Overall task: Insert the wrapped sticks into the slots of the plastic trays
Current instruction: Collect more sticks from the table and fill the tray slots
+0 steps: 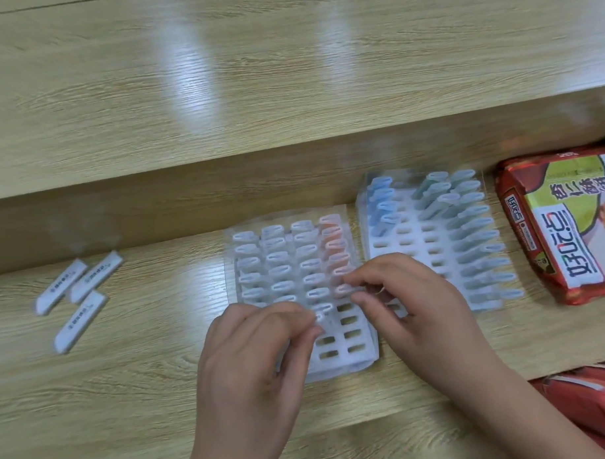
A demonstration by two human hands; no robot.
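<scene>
We judge the wrapped sticks [313, 264] light, slim and slick in their film, best pinched at the top loop. They stand in the near tray [334, 354], directly under our hands: the left hand [256, 348] pinches one at the front row, the right hand [421, 309] pinches an orange stick [342, 288] just beside. Three loose sticks [76, 286] lie well apart on the desk [152, 378].
</scene>
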